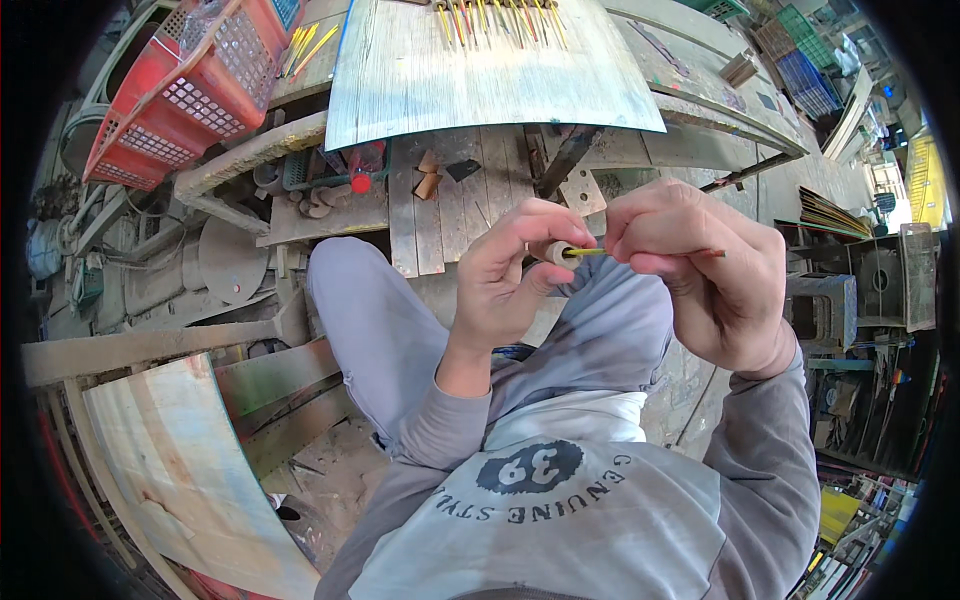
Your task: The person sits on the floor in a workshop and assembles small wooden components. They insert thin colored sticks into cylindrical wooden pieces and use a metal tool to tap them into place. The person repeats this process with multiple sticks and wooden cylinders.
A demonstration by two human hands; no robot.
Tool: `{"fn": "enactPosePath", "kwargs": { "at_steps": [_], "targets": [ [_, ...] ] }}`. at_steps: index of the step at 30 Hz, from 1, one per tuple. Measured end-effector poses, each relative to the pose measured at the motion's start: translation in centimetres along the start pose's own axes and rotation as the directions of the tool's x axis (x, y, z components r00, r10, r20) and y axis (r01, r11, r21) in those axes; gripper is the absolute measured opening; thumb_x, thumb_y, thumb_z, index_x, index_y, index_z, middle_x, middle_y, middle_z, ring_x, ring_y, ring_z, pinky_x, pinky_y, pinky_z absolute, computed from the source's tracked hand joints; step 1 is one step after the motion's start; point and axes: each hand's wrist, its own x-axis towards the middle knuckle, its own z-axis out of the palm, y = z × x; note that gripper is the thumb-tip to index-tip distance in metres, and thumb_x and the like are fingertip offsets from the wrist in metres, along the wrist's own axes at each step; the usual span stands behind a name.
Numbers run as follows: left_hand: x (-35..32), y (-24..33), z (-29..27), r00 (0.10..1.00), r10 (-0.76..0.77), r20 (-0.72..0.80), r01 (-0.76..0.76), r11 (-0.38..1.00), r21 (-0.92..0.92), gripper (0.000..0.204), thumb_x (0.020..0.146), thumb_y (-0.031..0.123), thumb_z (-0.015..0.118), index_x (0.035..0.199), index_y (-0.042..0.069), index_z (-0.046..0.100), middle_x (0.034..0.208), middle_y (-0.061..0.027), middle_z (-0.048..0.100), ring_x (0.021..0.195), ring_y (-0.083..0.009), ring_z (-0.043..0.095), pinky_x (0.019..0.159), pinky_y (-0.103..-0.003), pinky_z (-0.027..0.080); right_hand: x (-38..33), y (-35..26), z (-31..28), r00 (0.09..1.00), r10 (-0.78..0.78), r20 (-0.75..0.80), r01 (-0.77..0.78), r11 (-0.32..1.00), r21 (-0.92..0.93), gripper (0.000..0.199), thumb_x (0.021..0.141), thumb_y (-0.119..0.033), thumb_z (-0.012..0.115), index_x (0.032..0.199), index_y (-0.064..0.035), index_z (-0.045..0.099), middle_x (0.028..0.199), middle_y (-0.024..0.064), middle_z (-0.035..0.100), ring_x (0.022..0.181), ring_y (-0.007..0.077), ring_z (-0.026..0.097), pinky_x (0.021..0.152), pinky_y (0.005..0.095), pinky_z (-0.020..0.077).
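In front of my body, my left hand (505,275) pinches a small pale wooden ring (564,256) between thumb and fingers. A thin yellow-green stick (588,251) runs from the ring's centre to my right hand (705,265), which is closed round it. The stick's reddish end (715,253) sticks out past the right fingers. How deep the stick goes inside the ring cannot be made out. Beyond my hands, a pale board (490,90) lies on the bench with several similar yellow and red sticks (500,22) in a row along its far part.
A red plastic basket (190,110) stands at the far left, beside loose yellow sticks (308,48). Under the bench are a bottle with a red cap (366,165) and wood offcuts (428,178). Another board (190,450) leans at lower left. A stool (825,305) stands at right.
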Motion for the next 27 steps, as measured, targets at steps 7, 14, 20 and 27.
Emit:
{"fn": "enactPosePath", "kwargs": {
  "at_steps": [7,14,20,27],
  "targets": [
    [-0.3,0.2,-0.5,0.998,-0.037,0.055,0.037,0.999,0.001,0.028,0.086,0.018,0.065,0.103,-0.003,0.058,0.102,-0.0105,0.058,0.089,-0.0133,0.058,0.069,-0.021,0.046,0.4,-0.3,0.1,0.999,-0.032,0.033,0.032,0.999,-0.009,0.023,0.069,0.015,0.056,0.088,0.0021,0.056,0.086,0.0142,0.06,0.076,0.0267,0.061,0.066,0.0304,0.0493],
    [-0.7,0.7,0.7,0.997,-0.07,-0.04,0.064,0.991,-0.12,0.032,0.081,0.007,0.071,0.1,0.001,0.047,0.098,-0.0109,0.058,0.072,-0.0049,0.05,0.06,-0.016,0.038,0.5,-0.3,0.1,0.998,-0.01,0.065,0.009,1.0,0.027,0.024,0.069,0.016,0.057,0.09,0.0023,0.056,0.087,0.0144,0.06,0.077,0.0276,0.061,0.066,0.0307,0.0496],
    [-1.0,0.7,0.2,0.998,-0.063,0.006,0.064,0.995,-0.077,0.026,0.08,0.001,0.069,0.094,0.002,0.046,0.093,-0.0102,0.059,0.062,-0.0011,0.041,0.056,-0.015,0.035,0.4,-0.4,0.3,0.997,0.005,0.079,-0.01,0.998,0.065,0.023,0.071,0.015,0.057,0.09,0.0017,0.056,0.087,0.0138,0.06,0.077,0.028,0.061,0.066,0.0311,0.0494],
    [-1.1,0.8,0.2,0.998,-0.067,0.002,0.067,0.994,-0.087,0.023,0.078,-0.002,0.065,0.092,0.001,0.047,0.091,-0.0108,0.059,0.064,-0.0025,0.046,0.056,-0.015,0.036,0.4,-0.5,0.7,0.996,-0.052,0.066,0.049,0.997,0.052,0.014,0.073,0.014,0.054,0.083,0.0039,0.054,0.081,0.0181,0.061,0.07,0.0263,0.061,0.063,0.0309,0.0495]
  ]
}}
